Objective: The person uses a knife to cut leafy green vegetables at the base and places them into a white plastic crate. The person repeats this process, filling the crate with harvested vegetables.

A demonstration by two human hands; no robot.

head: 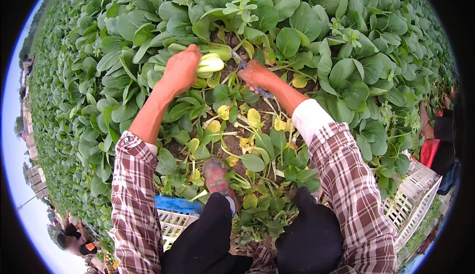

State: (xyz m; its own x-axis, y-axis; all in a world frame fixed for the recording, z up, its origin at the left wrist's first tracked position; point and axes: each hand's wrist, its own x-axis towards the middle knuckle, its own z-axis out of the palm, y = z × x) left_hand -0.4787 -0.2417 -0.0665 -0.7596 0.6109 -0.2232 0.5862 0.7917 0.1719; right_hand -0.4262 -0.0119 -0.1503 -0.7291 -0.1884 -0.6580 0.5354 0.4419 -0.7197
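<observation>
My left hand (182, 68) is closed around several heads of bok choy (210, 64), their pale stem bases pointing right and their leaves to the left. Just right of them, my right hand (254, 74) grips the cloth-wrapped handle of a knife (264, 91). The metal blade (236, 55) reaches up and left to the base of a bok choy head. Uncut bok choy plants (259, 14) stand beyond both hands. Below the hands, loose green and yellow leaves (254, 118) and cut stalks lie on the soil.
A white plastic crate (178, 218) with a blue strip stands by my left leg. Further white crates (415, 192) are at the right. My shoe (216, 175) rests among the leaves. Parts of other people show at the far right and lower left. Dense plants (74, 99) extend leftward.
</observation>
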